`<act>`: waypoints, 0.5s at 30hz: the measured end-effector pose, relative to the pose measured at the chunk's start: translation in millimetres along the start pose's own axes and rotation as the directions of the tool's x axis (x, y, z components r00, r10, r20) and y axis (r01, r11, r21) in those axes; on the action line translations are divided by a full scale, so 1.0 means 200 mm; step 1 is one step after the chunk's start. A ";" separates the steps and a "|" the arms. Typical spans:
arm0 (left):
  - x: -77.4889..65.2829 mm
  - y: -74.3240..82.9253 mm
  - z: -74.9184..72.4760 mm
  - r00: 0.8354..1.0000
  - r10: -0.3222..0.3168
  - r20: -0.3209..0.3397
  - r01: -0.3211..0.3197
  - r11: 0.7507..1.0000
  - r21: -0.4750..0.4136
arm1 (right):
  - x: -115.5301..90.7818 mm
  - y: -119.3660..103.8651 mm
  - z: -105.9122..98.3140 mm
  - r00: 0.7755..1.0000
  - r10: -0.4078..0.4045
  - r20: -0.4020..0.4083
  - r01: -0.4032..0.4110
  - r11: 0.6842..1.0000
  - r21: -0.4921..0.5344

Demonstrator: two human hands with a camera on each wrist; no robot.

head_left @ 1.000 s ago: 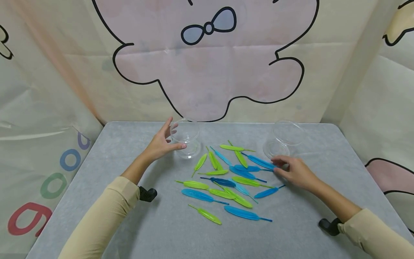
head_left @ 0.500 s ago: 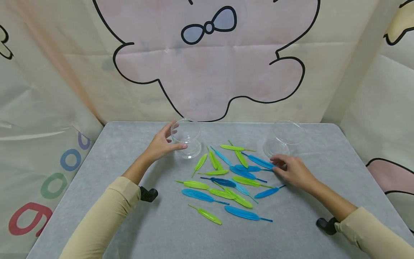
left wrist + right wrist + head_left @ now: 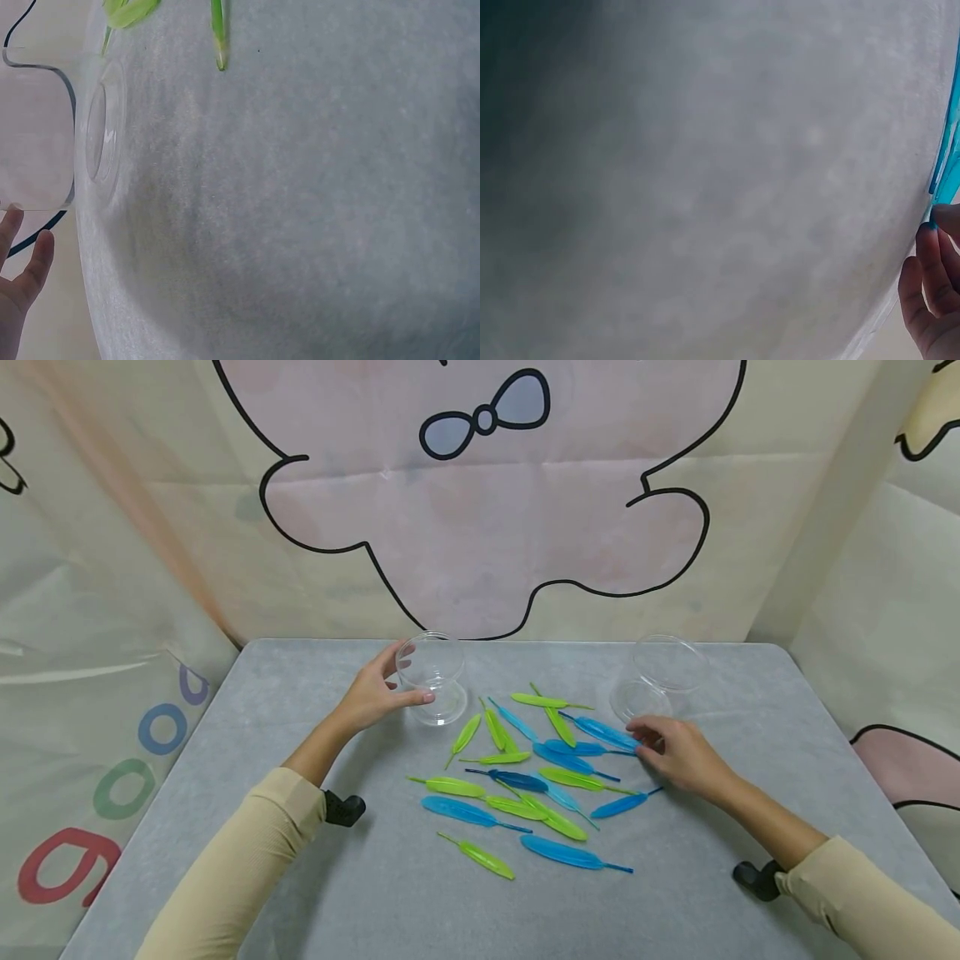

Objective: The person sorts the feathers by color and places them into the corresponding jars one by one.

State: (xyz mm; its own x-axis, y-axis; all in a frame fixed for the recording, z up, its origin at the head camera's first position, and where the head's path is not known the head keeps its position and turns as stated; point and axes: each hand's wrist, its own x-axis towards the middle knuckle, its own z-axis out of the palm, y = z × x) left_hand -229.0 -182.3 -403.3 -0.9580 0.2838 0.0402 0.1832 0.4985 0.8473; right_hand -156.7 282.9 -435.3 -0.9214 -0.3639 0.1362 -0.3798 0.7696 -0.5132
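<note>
In the head view, my left hand holds the side of a clear cup, thumb in front and fingers behind it. The left wrist view has two fingertips against the wall of this clear cup. My right hand pinches the end of a blue feather between thumb and fingertips, low over the table. Up close in the right wrist view, that pinch is on a narrow blue tip. Many green feathers and blue feathers lie scattered between the hands, some overlapping.
Another clear cup stands at the back right, just beyond my right hand. Grey cloth covers the table. Behind the table's far edge rises a wall sheet with cartoon outlines.
</note>
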 end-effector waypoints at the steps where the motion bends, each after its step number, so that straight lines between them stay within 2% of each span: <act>1: 0.00 0.00 0.00 1.000 -0.001 0.000 0.001 1.000 -0.001 | 0.00 0.00 0.00 1.000 0.000 0.001 0.000 1.000 0.002; 9: 0.00 0.00 0.00 1.000 0.000 -0.007 0.000 1.000 0.004 | 0.00 0.00 -0.01 1.000 -0.001 0.002 0.001 1.000 0.019; 15: -0.01 0.00 0.01 1.000 0.003 -0.012 -0.003 1.000 -0.008 | 0.01 -0.01 -0.02 0.999 -0.017 -0.029 0.017 1.000 0.012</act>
State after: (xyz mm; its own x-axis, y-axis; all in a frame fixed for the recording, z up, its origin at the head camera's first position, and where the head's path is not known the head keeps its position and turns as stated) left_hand -226.6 -181.1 -404.2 -0.9600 0.2757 0.0493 0.1849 0.4913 0.8512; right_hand -157.6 283.0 -430.0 -0.9168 -0.3617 0.1694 -0.3948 0.7568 -0.5209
